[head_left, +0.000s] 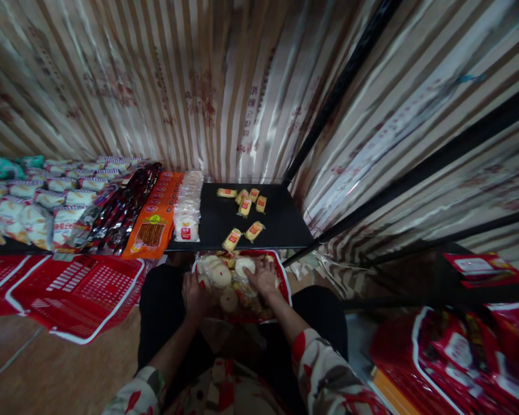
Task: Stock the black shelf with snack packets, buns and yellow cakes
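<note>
A red basket (pixel 284 275) with a white rim stands between my knees, filled with wrapped round white cakes (pixel 220 276) and other small packets. At its left side my left hand (pixel 195 295) rests against the wrapped cakes, fingers stretched forward and partly in shadow. Over the right part of the basket, my right hand (pixel 263 278) lies with fingers apart, its thumb touching a white round cake (pixel 244 266) in clear wrap. Just beyond the basket, several small yellow wrapped snacks (pixel 245 206) lie loose on a black shelf (pixel 281 216).
Left along the shelf stand a row of clear-wrapped white packets (pixel 187 207), orange snack bags (pixel 153 216), dark red packets (pixel 123 202) and white bread packs (pixel 38 219). An overturned-looking red basket (pixel 90 294) is at lower left. Black frame bars (pixel 341 75) and red packets (pixel 458 351) are right.
</note>
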